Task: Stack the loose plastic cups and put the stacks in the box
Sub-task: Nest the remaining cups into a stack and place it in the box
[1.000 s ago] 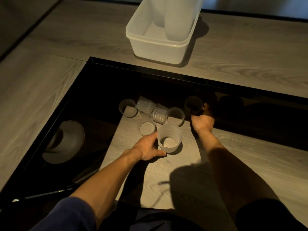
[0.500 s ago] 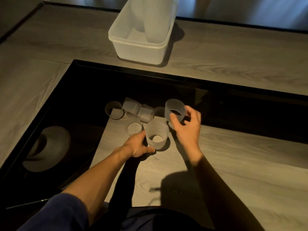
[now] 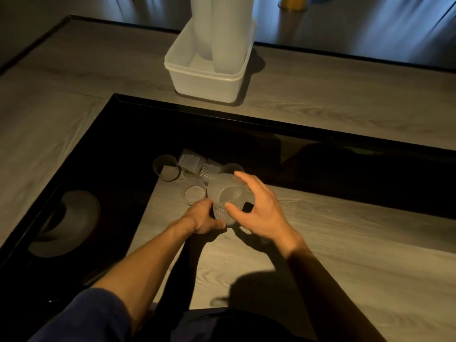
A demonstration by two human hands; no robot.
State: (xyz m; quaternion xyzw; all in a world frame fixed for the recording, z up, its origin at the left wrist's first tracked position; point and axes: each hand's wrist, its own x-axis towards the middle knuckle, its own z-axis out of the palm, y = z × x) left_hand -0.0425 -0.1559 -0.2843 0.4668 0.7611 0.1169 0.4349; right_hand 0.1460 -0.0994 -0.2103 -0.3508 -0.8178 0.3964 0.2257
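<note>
— What is differing from half a second ago?

— The right hand is now holding the top cup directly over the bottom cup. Before, it was carrying that cup behind and to the right, apart from the other. The camera is also tipping up, so more of the far side is showing.

— How are the hands sitting?

— The right one is pinching the top cup between thumb and fingers, tilted. The left hand is wrapping round the bottom cup, as before, and that cup is standing on the surface. The two cups are overlapping; whether one is seated in the other I cannot tell.

— And the others?

— Loose cups are lying just behind the hands, some on their sides, some upright, where they were.

— The box?

— The box is standing well behind them on the far surface. Tall stacks are rising out of it, with the frame cutting off their tops.
</note>
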